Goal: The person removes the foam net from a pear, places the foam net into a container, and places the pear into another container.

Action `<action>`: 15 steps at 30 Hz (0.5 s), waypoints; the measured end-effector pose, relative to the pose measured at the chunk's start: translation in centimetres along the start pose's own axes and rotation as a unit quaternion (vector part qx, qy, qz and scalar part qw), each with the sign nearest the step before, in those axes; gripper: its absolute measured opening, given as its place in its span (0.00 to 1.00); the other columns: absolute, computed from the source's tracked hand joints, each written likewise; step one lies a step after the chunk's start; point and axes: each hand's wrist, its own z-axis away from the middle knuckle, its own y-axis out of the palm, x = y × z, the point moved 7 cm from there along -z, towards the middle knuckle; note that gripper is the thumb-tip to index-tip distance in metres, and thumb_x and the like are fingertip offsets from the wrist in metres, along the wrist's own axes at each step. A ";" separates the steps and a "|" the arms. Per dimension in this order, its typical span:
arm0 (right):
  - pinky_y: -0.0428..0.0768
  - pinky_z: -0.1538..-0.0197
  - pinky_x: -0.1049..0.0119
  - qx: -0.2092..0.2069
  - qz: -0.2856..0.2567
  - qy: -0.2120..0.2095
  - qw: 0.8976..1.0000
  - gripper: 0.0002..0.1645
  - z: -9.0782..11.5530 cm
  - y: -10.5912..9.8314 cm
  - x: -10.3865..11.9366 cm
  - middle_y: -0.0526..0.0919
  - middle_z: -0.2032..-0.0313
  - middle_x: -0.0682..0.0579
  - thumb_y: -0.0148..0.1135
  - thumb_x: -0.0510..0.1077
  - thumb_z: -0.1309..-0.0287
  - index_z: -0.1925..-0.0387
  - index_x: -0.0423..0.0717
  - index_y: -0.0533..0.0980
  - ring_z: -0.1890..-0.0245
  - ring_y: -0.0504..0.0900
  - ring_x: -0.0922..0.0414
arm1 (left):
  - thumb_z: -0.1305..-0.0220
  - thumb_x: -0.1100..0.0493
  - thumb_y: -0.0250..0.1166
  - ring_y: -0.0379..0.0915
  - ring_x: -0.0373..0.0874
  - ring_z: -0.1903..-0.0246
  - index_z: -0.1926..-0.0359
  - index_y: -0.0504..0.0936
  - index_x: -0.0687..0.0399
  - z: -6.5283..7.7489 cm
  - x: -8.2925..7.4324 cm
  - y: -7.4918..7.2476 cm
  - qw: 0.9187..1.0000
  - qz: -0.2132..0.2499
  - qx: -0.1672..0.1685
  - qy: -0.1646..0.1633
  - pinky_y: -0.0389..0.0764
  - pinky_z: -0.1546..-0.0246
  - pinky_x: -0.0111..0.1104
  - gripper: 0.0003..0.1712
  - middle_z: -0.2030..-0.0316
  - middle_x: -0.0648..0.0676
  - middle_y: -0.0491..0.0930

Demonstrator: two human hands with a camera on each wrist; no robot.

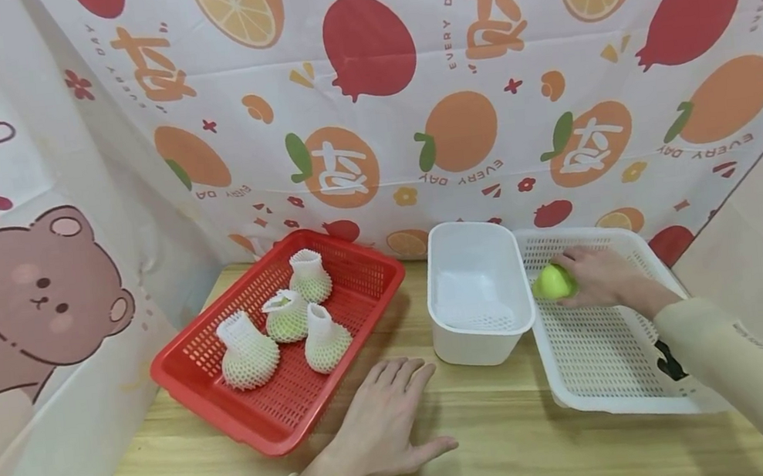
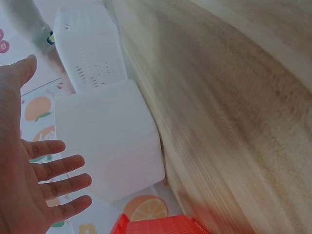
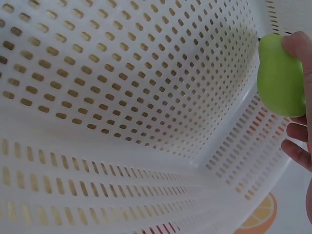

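My right hand [image 1: 597,277] holds a green pear [image 1: 554,282] inside the white perforated basket [image 1: 592,351], near its far left corner. In the right wrist view the pear [image 3: 279,78] has its dark stem showing, with the thumb on its narrower end. Fingers spread and holding nothing, my left hand [image 1: 385,422] is over the wooden table, between the red basket [image 1: 284,442] and the white bin [image 1: 483,343]. The left wrist view shows this hand [image 2: 29,180] with straight fingers. Several greenish fruits in white foam nets [image 1: 249,353] sit in the red basket.
The deep white bin stands between the two baskets, right against the white basket's left side. Behind them hangs a fruit-print curtain [image 1: 461,133]. Another curtain with a printed bear [image 1: 45,296] borders the left side. The wooden table [image 1: 487,444] extends in front.
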 end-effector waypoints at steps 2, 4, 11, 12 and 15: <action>0.88 0.50 0.45 0.001 -0.003 0.005 1.000 0.47 0.1 0.3 -0.2 0.86 0.46 0.39 0.80 0.63 0.53 0.38 0.40 0.78 0.51 0.85 0.43 | 0.49 0.16 0.66 0.80 0.49 0.39 0.34 0.77 0.49 0.0 0.0 0.0 1.000 0.004 0.001 -0.002 0.77 0.33 0.43 0.54 0.41 0.52 0.84; 0.88 0.51 0.45 0.003 -0.006 0.008 1.000 0.47 0.2 0.5 -0.4 0.86 0.46 0.39 0.80 0.63 0.54 0.38 0.40 0.78 0.51 0.85 0.43 | 0.49 0.17 0.67 0.80 0.49 0.39 0.34 0.77 0.50 0.1 0.1 0.0 1.000 0.008 0.002 -0.005 0.77 0.33 0.43 0.54 0.41 0.52 0.84; 0.87 0.48 0.43 0.022 -0.015 0.018 0.999 0.48 0.9 1.4 -0.9 0.85 0.46 0.40 0.79 0.65 0.54 0.37 0.41 0.78 0.46 0.84 0.41 | 0.49 0.16 0.66 0.80 0.49 0.39 0.34 0.77 0.49 0.2 0.1 -0.1 1.000 0.003 0.000 -0.007 0.77 0.33 0.43 0.55 0.41 0.52 0.84; 0.87 0.48 0.43 0.026 -0.015 0.018 0.999 0.48 1.0 1.5 -1.0 0.85 0.45 0.39 0.79 0.66 0.53 0.37 0.41 0.78 0.45 0.84 0.41 | 0.49 0.16 0.66 0.80 0.49 0.39 0.34 0.77 0.49 0.2 0.1 -0.1 1.000 0.002 0.000 -0.007 0.77 0.33 0.43 0.55 0.41 0.52 0.84; 0.86 0.48 0.43 0.040 -0.017 0.024 0.999 0.48 1.2 1.9 -1.2 0.85 0.44 0.38 0.78 0.66 0.52 0.37 0.41 0.77 0.43 0.83 0.39 | 0.48 0.15 0.64 0.80 0.49 0.39 0.33 0.77 0.49 0.4 0.2 -0.1 1.000 -0.002 0.003 -0.007 0.78 0.33 0.44 0.55 0.41 0.52 0.84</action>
